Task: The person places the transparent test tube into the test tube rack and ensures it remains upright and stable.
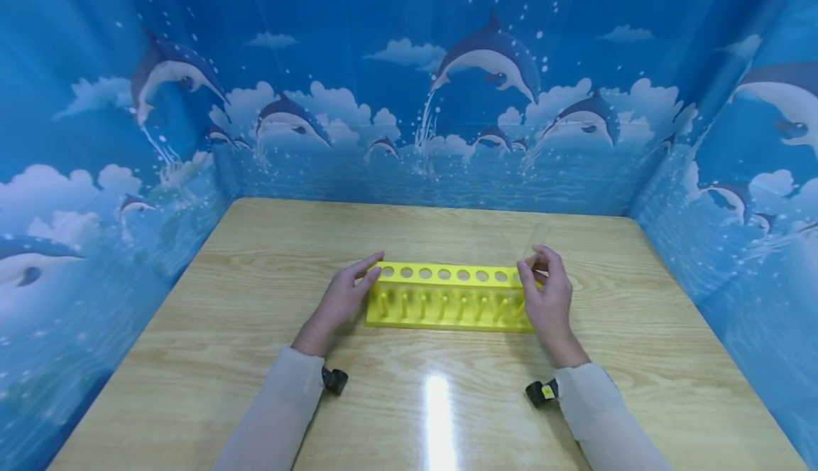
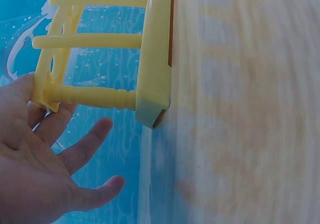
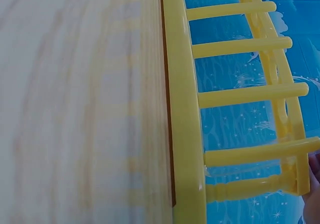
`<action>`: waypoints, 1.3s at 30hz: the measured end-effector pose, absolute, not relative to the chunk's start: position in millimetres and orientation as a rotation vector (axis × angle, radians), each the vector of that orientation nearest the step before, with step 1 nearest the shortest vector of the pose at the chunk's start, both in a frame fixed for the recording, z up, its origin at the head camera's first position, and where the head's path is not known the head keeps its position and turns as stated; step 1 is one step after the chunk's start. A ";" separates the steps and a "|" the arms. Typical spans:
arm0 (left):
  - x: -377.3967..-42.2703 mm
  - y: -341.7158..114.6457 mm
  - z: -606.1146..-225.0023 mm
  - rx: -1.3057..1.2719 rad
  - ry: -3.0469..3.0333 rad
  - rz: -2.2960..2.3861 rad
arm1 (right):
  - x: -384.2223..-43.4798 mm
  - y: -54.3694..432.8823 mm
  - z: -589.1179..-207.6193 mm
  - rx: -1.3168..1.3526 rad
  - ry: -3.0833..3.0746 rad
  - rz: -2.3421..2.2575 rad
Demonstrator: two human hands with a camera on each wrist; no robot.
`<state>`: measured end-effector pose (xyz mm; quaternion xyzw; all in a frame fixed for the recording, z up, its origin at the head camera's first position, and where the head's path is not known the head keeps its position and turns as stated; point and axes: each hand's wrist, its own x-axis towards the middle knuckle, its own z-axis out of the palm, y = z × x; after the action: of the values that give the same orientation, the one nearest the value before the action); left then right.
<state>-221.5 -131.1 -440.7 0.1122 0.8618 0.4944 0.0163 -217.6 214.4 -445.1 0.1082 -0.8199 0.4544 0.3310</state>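
A yellow test tube rack (image 1: pixel 447 297) stands upright on the table, with a row of round holes along its top and upright pegs below. My left hand (image 1: pixel 345 293) holds the rack's left end by its top strip. In the left wrist view, two fingers (image 2: pixel 82 151) of that hand stick out free below the grip. At the rack's right end, my right hand (image 1: pixel 549 293) pinches a clear, see-through test tube (image 1: pixel 537 236) that points upward. Its lower end is hidden by the fingers. Only a sliver of the right hand (image 3: pixel 314 189) shows in the right wrist view.
The wood-grain table (image 1: pixel 255 251) carries the rack near its middle. Blue curtains (image 1: pixel 358 66) with dolphins and clouds hang behind the table and along both sides. A black wrist camera (image 1: pixel 335 381) sits at the left cuff, another (image 1: pixel 540 393) at the right.
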 end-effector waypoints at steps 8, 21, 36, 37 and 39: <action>-221.8 -130.6 -440.8 0.339 2.678 1.535 | -216.7 215.0 -444.5 0.285 -2.153 1.182; -221.6 -131.4 -441.1 0.341 2.668 1.539 | -216.7 214.1 -445.3 0.282 -2.147 1.140; -220.6 -130.8 -440.6 0.330 2.674 1.530 | -215.9 214.2 -444.0 0.254 -2.164 1.170; -220.6 -130.8 -440.5 0.332 2.674 1.530 | -215.8 214.2 -443.7 0.253 -2.166 1.167; -220.4 -130.7 -440.4 0.337 2.673 1.533 | -215.9 214.5 -443.7 0.248 -2.170 1.161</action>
<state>-220.4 -130.7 -440.4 0.1087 0.8622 0.4944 0.0209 -215.9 214.5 -443.7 0.0949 -0.8287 0.4433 0.3281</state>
